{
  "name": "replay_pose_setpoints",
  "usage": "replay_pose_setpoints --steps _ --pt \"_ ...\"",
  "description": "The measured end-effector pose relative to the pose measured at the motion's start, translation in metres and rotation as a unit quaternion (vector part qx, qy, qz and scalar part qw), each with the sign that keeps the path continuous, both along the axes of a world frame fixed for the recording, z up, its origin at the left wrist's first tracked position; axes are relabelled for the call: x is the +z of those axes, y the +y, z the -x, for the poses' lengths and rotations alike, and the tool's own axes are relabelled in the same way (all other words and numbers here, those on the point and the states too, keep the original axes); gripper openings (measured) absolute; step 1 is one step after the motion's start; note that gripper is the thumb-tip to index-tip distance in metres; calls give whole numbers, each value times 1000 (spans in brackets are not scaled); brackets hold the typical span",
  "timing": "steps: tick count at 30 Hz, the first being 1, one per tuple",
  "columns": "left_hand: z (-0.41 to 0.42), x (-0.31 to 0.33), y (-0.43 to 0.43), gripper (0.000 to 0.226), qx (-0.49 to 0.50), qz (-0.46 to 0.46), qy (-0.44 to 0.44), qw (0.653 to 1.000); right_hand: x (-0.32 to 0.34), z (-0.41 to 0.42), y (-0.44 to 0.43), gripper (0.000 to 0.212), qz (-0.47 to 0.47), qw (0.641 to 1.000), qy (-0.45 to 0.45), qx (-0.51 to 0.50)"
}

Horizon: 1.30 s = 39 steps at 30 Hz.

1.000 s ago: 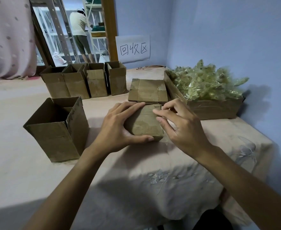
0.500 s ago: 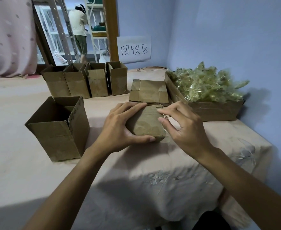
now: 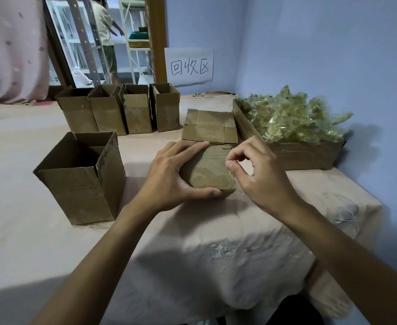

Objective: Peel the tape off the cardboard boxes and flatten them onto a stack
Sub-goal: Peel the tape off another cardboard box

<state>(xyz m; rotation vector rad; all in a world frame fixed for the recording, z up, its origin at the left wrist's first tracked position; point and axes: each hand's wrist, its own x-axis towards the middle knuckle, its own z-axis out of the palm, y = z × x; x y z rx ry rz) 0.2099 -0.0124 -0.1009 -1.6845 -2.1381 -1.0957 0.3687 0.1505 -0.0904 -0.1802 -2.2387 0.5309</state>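
Two hands work a small taped box (image 3: 208, 172) at the middle of the cloth-covered table (image 3: 52, 242): the left hand (image 3: 169, 174) clamps its left side, the right hand (image 3: 260, 174) pinches clear tape (image 3: 233, 179) at its right edge. Just beyond lies the flattened stack (image 3: 210, 127), open boxes (image 3: 120, 113) behind, in a blue-walled corner (image 3: 240, 55).
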Motion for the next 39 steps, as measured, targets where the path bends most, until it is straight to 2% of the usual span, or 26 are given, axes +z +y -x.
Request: replay_pose_setpoints --steps 3,8,11,14,19,24,31,35,39 --pt "0 1 0 101 1 -1 -4 1000 4 -1 2 3 -37 999 -8 -2" --pt "1 3 3 101 3 -1 -8 1000 -1 -3 2 11 -150 987 35 -53" --pt "1 4 3 101 2 8 -11 1000 -2 -3 1 7 -166 983 53 -57" --pt "1 3 2 101 7 8 -11 1000 2 -2 0 4 -121 991 41 -49" --pt "0 2 5 101 13 4 2 1000 15 1 0 5 40 997 -39 -48" --pt "-2 0 6 100 15 -2 28 999 22 4 2 10 67 993 -86 -52" --pt "-3 1 6 100 19 4 33 999 21 3 -2 6 -26 993 -91 -70" --pt "-2 1 6 101 22 4 24 999 16 -1 -5 3 -119 989 -36 -74" --pt "-1 0 6 101 19 -2 29 999 7 -7 -2 11 -232 967 17 -99"
